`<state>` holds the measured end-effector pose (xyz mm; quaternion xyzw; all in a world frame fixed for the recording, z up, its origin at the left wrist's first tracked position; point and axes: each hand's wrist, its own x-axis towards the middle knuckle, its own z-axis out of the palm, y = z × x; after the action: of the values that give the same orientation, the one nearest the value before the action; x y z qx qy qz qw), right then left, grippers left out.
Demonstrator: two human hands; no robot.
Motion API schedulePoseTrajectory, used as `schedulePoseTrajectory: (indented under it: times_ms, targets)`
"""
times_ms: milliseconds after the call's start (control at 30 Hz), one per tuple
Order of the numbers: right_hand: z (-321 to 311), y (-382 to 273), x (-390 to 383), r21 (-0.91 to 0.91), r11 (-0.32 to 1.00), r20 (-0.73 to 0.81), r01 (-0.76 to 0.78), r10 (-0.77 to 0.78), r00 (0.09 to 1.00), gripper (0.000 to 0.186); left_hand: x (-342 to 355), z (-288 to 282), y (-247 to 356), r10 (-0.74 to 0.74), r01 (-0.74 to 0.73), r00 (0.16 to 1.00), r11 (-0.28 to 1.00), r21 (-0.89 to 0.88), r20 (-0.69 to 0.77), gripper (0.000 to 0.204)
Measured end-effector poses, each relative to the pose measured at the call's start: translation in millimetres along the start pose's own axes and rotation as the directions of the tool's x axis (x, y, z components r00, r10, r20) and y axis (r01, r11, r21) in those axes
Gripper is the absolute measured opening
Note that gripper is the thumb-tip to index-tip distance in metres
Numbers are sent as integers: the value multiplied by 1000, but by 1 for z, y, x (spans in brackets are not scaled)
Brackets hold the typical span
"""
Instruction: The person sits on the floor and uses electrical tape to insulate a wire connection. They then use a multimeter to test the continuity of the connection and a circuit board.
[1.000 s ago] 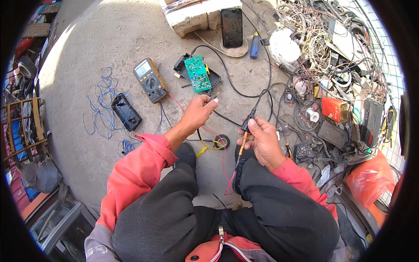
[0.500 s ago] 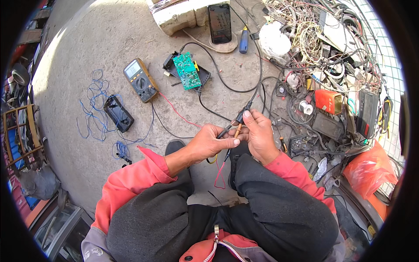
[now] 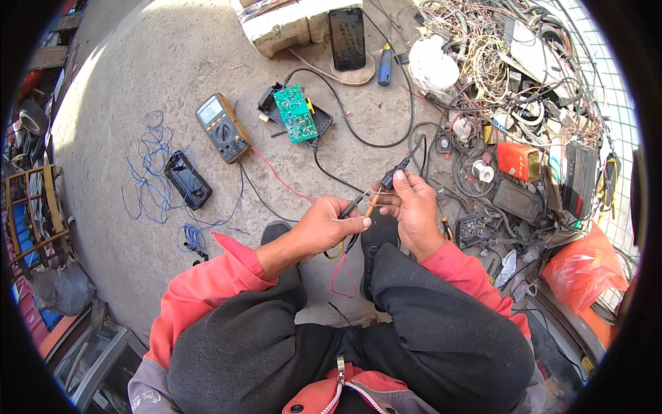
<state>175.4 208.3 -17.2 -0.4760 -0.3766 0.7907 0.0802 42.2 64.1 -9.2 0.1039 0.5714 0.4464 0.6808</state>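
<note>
Between thumb and fingers my left hand [image 3: 318, 226] pinches two test probes, a black probe [image 3: 352, 206] and an orange-brown probe [image 3: 373, 203]. Their thin tips point up toward the black plug [image 3: 390, 179]. My right hand [image 3: 418, 215] is closed on that plug, its cord leading up and right. Whether the tips touch the plug's contacts is too small to tell. A red lead and a black lead run from the yellow-and-grey multimeter [image 3: 223, 130] on the ground. Beyond my hands a green circuit board [image 3: 295, 114] lies in a black casing with cords attached.
A black casing half [image 3: 187, 180] lies beside tangled blue wire [image 3: 148, 155] at left. A phone [image 3: 347, 39] stands at the back near a blue-handled screwdriver [image 3: 385, 65]. Piled wires [image 3: 486, 62], a solder spool [image 3: 483, 170] and an orange-red box [image 3: 519, 161] crowd the right.
The plug in my right hand has tilted right and moved slightly away from my left hand. The probe tips now show beside it. Both probes shifted a little left.
</note>
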Motion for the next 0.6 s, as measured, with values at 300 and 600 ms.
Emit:
schedulePoseTrajectory:
  times_ms: [300, 600]
  targets:
    - [1, -2, -2, -3, 1000, 35, -29, 29, 999, 28, 2, -2, -3, 38, -38, 999, 999, 24, -1, 25]
    - [2, -4, -3, -34, 998, 77, -51, 54, 996, 26, 4, -2, -1, 42, -42, 999, 999, 13, -5, 24]
